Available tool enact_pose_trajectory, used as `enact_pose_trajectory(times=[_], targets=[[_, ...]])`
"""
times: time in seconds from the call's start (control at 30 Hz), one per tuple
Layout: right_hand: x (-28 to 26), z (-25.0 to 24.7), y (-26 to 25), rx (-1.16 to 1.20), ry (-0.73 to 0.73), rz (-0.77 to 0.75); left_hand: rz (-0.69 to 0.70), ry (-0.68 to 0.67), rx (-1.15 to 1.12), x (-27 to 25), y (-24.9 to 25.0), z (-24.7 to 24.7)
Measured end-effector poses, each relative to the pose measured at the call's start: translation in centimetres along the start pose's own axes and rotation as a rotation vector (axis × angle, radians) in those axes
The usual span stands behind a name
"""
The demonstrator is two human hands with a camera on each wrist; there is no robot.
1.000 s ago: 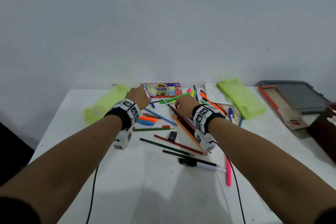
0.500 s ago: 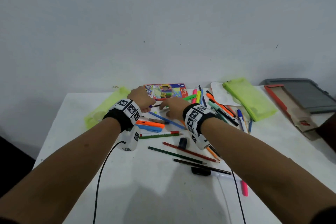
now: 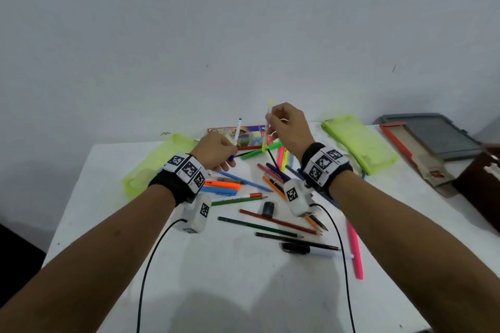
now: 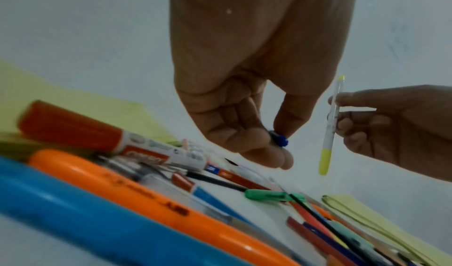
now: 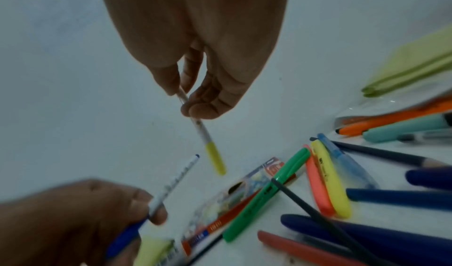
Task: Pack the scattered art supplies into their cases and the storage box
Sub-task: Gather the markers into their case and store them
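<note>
My left hand pinches a thin white marker with a blue cap, held upright above the table; its blue end shows between thumb and fingers. My right hand pinches a thin white marker with a yellow cap, also upright and lifted higher. Below them lie scattered pens, pencils and highlighters. A colourful pencil box lies flat at the back. One lime-green pouch lies at the left, another lime-green pouch at the right.
A grey storage box lid and an open red-edged cardboard case sit at the far right. A pink pen and a black marker lie near the front. A small black eraser rests mid-table. Cables trail from both wrists.
Both hands were down among the pens; each has since lifted a thin marker off the table, the right hand higher than the left.
</note>
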State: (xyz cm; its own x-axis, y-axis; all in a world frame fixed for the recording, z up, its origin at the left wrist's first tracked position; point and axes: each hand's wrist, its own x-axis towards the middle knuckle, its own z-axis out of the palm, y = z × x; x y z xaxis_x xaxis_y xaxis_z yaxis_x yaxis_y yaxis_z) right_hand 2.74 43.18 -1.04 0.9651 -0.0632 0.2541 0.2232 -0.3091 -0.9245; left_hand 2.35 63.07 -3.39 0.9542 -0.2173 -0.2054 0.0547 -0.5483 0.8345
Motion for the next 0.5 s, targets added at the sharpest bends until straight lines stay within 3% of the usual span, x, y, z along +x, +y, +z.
enact_pose_trajectory(times=[0.1, 0.17, 0.5], targets=[[-1.6, -3.0, -0.9, 0.241, 0.111, 0.126, 0.086, -0.034, 0.01, -0.3, 1.8, 1.7], [-3.0, -5.4, -1.0, 0.272, 0.135, 0.173, 0.149, -0.004, 0.025, -0.4, 3.0, 2.9], [-11.9, -20.1, 2.7, 0.049, 0.147, 0.307, 0.314, -0.047, 0.009, -1.6, 9.2, 12.3]])
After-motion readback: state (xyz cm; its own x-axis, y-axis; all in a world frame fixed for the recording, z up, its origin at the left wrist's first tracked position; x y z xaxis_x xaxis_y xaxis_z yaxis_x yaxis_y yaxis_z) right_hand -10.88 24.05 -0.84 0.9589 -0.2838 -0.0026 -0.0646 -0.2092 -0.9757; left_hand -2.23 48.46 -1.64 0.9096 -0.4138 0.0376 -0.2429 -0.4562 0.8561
